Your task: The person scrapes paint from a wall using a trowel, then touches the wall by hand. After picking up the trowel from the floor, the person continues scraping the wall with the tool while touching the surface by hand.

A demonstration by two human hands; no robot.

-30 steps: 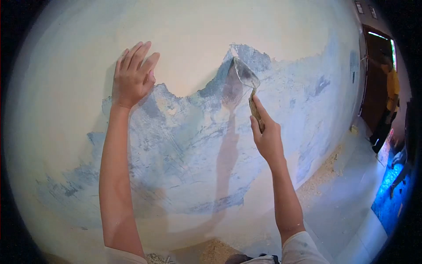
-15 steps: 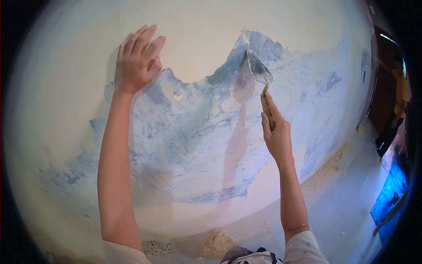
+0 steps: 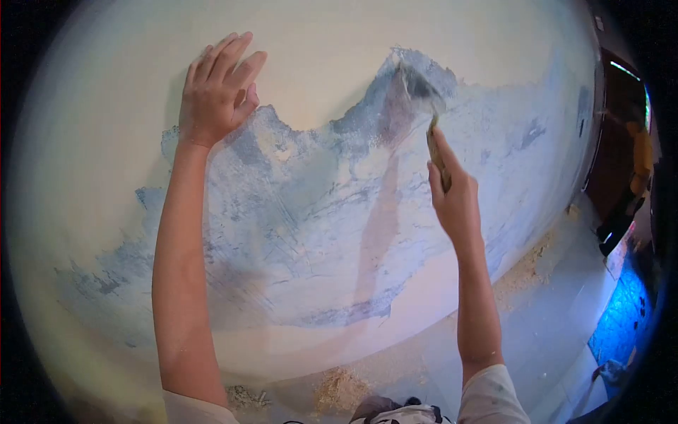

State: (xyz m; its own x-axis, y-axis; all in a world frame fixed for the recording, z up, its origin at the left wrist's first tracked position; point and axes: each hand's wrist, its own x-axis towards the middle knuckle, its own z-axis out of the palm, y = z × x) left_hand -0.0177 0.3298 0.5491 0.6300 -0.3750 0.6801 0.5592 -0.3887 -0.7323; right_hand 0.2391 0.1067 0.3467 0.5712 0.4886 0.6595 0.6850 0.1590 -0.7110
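My right hand [image 3: 454, 191] is wrapped round the handle of a pointed trowel [image 3: 422, 90], index finger stretched along it. The blade, blurred by motion, points up and overlaps the grey peak of the bared patch [image 3: 311, 212] on the wall. My left hand [image 3: 219, 88] is at the upper left with its fingers stretched out against the cream wall coating [image 3: 311, 56], holding nothing. Ragged edges of the coating border the grey-blue patch, which carries many scratches and pale smears.
Heaps of crumbly debris [image 3: 342, 390] lie on the floor at the wall's foot, with more scraps [image 3: 526, 272] along its base to the right. Another person in a yellow top [image 3: 641, 159] is at the far right, near a bright blue sheet [image 3: 621, 314].
My right hand and the trowel have moved up and slightly to the right, the blade now higher on the grey peak. My left hand stays spread, shifted slightly up and left in view.
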